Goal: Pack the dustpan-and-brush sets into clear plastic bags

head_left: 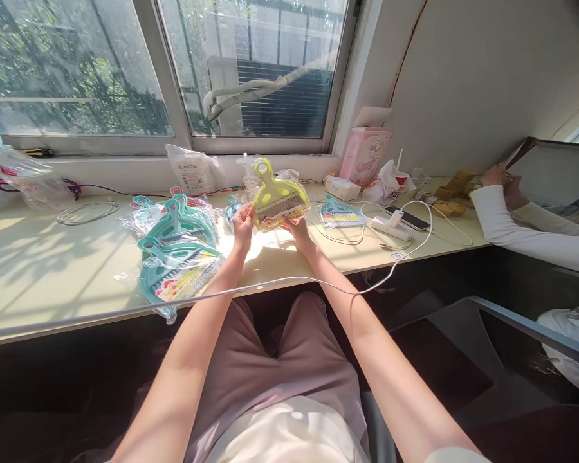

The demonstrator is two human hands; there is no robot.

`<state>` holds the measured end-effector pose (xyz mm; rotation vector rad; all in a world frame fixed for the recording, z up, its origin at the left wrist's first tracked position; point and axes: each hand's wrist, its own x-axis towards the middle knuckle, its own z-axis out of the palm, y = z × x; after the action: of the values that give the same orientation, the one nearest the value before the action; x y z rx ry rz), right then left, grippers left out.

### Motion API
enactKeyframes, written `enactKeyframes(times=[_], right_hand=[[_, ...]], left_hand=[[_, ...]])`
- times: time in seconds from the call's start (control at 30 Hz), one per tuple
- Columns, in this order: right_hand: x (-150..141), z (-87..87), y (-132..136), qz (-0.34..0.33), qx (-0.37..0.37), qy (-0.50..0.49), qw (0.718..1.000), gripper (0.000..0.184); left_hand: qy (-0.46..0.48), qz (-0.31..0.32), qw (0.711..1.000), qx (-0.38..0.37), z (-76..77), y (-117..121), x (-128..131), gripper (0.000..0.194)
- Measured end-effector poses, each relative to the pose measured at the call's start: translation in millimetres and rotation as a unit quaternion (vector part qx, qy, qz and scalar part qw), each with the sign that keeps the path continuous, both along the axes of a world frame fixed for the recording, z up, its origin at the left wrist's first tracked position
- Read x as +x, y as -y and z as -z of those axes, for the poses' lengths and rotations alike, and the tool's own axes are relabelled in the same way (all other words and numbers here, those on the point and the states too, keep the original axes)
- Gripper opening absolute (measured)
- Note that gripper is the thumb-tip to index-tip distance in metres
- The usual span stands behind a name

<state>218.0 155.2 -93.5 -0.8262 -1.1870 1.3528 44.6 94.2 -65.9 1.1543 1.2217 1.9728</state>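
Between my hands a yellow-green dustpan and brush set (276, 194) is held up over the table, its looped handle pointing up and its dark bristles and printed label facing me. My left hand (243, 225) grips its left edge. Under its lower right edge is my right hand (299, 231), with the fingers partly hidden behind the set. To the left, a pile of teal dustpan and brush sets (176, 222) in clear plastic wrap lies at the table's front edge. A single teal set (340, 211) lies to the right of my hands.
A white cable (289, 279) runs across in front of the table edge to a power strip (390, 229) beside a phone (409, 218). A pink box (367, 154) and plastic bags (193, 168) stand at the back. At right, another person's sleeves (504, 215) reach a carton (550, 170).
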Motion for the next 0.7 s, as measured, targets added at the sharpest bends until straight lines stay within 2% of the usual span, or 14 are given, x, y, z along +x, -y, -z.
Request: enactKeyframes(times=[0.13, 0.3, 0.43, 0.53, 0.63, 0.7], right_hand=[[3.0, -6.3, 3.1, 0.007, -0.009, -0.005, 1.0, 0.047], [5.2, -11.1, 8.8, -0.032, -0.001, 0.002, 0.999, 0.042], [2.6, -16.1, 12.8, -0.049, -0.01, 0.013, 0.999, 0.034], [-0.4, -20.7, 19.6, -0.002, -0.018, 0.031, 0.999, 0.034], [-2.0, -23.5, 33.0, 0.041, 0.004, 0.042, 0.998, 0.039], [-0.7, -23.9, 44.0, 0.032, 0.027, 0.04, 0.998, 0.04]], left_hand=[[0.034, 0.039, 0.999, 0.003, 3.5, -3.1, 0.4, 0.038], [0.103, -0.01, 0.994, 0.036, 5.1, -9.9, -6.8, 0.048], [0.113, -0.051, 0.992, 0.018, 6.7, -13.0, -15.2, 0.043], [0.096, -0.088, 0.991, 0.015, 6.0, -13.4, -20.4, 0.036], [0.093, -0.11, 0.988, 0.046, 2.7, -12.4, -26.4, 0.032], [0.108, -0.13, 0.983, 0.075, -0.4, -11.3, -30.1, 0.028]])
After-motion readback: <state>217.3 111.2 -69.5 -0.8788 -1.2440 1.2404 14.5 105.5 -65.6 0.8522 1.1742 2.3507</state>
